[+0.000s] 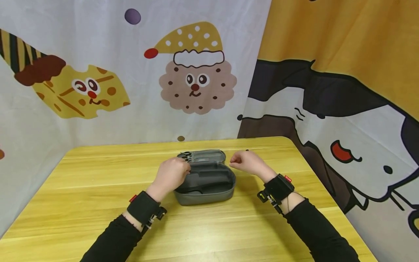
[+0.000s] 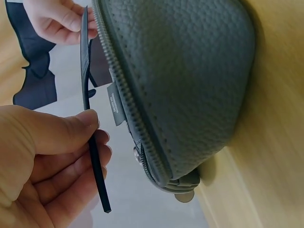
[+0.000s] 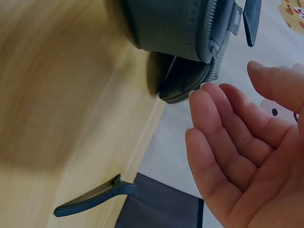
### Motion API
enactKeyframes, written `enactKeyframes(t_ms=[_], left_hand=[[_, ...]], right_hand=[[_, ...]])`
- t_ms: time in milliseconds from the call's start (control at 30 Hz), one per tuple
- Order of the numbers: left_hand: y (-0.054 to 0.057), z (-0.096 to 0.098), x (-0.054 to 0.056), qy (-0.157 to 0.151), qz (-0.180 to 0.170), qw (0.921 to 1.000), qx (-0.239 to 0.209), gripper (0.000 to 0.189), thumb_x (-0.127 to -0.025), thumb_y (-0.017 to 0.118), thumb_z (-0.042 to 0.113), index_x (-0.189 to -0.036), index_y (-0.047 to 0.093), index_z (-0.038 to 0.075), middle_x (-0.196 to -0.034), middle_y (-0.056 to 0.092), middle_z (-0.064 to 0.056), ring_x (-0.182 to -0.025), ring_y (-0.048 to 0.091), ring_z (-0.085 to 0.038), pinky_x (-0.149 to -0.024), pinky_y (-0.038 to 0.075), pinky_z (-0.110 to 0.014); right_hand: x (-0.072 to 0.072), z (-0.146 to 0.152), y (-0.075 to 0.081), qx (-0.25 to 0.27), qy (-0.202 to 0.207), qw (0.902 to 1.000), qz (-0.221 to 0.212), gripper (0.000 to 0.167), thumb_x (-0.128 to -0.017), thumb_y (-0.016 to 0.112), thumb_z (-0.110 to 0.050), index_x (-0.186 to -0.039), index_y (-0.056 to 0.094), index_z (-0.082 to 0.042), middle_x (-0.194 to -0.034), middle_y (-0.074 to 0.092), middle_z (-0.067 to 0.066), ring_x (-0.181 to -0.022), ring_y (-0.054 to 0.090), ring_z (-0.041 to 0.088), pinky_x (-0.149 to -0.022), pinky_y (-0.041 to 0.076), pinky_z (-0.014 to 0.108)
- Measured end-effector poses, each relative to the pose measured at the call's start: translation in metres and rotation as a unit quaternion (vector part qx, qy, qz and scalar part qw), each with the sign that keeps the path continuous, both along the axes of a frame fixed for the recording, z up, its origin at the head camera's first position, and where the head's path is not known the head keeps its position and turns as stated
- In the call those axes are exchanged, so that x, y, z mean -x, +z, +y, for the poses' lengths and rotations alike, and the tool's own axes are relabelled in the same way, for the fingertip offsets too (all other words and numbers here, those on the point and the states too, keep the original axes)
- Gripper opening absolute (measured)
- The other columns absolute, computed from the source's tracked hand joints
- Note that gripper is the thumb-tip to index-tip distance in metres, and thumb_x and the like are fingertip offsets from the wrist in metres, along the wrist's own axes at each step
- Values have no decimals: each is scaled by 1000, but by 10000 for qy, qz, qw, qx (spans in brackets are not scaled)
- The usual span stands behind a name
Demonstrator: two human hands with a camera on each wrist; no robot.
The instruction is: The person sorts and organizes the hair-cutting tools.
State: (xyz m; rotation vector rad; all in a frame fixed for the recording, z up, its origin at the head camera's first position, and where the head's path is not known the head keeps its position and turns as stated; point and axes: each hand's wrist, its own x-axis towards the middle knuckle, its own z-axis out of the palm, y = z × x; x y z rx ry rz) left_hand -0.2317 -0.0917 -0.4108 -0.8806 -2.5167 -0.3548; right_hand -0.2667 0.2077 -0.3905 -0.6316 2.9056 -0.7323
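A grey zip case [image 1: 206, 198] stands unzipped on the table, its lid [image 1: 209, 156] folded back. Several metal tools [image 1: 186, 156] sit in the lid's pocket. Beside the case's left rim, my left hand [image 1: 171, 173] pinches a slim black stick [image 2: 96, 166] between thumb and fingers. One end of the stick is flat, ribbed and tapered; its exact kind is unclear. Off the case's right side hovers my right hand [image 1: 249, 162], fingers loosely curved and thumb apart, holding nothing. The right wrist view shows the palm side of that hand [image 3: 247, 142].
A curved black piece [image 3: 92, 197] lies near the table's far edge, mostly hidden behind my right hand in the head view. The wooden table [image 1: 108, 182] meets a printed cartoon curtain [image 1: 108, 131] at the back. A label [image 2: 115, 103] sticks out from the case's zip edge.
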Motion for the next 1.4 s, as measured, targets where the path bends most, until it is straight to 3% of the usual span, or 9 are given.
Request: enactKeyframes(t_ms=[300, 533, 1133, 1400], left_hand=[[-4, 5, 1, 61, -224, 9997, 23, 11, -80, 82, 4, -82, 77, 13, -78, 69, -2, -72, 66, -20, -63, 57, -35], [-9, 8, 2, 173, -370, 9990, 157, 11, -81, 81, 5, -78, 75, 14, -74, 66, -1, -69, 64, -20, -60, 56, -35], [-21, 13, 8, 374, -210, 9985, 334, 19, -80, 80, 3, -70, 70, 16, -67, 63, 0, -61, 61, -19, -54, 53, -34], [-22, 14, 8, 416, -248, 9980, 417, 19, -81, 79, 4, -71, 69, 17, -67, 62, 0, -61, 60, -20, -54, 52, -34]], right_hand=[[-3, 4, -11, -181, -46, 9994, -300, 11, -93, 70, -18, -97, 71, -8, -84, 68, 0, -71, 60, 14, -68, 51, 34], [-8, 4, -18, -93, -111, 9970, -755, 8, -94, 69, -18, -91, 69, -11, -73, 68, 3, -66, 65, 24, -60, 45, 32], [-8, 0, -26, -141, -264, 9967, -754, 13, -95, 67, -14, -83, 67, -9, -63, 63, -1, -61, 65, 22, -57, 42, 28], [-10, -1, -29, -94, -332, 9967, -732, 13, -96, 64, -10, -83, 63, -9, -68, 63, -1, -60, 65, 16, -61, 50, 29]])
